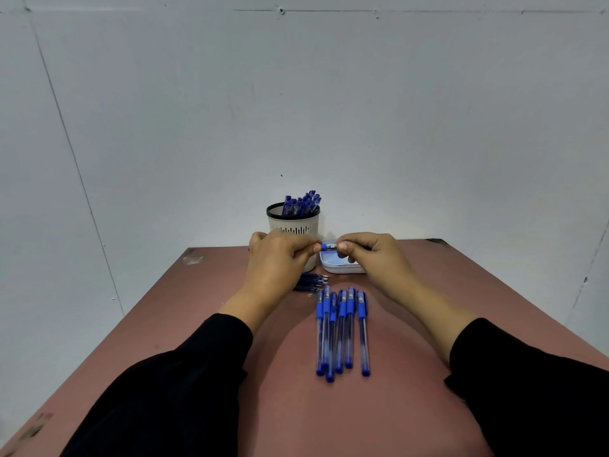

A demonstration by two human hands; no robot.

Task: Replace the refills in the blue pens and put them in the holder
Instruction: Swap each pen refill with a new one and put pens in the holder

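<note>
A pen (328, 247) is held level between both hands above the table (230, 324): the left hand (280, 255) grips its barrel, the right hand (369, 253) pinches what looks like its tip end. Six pens (341, 331) lie below, refills (311, 282) by the left wrist, the holder (293, 222) behind. No writing is legible.

The person wears long, loose black sleeves on both arms, plain and unmarked, the left sleeve (171, 384) and the right sleeve (527, 374) each ending short of the wrist, with the left hand (278, 255) and right hand (375, 255) bare, ringless and ungloved.
</note>
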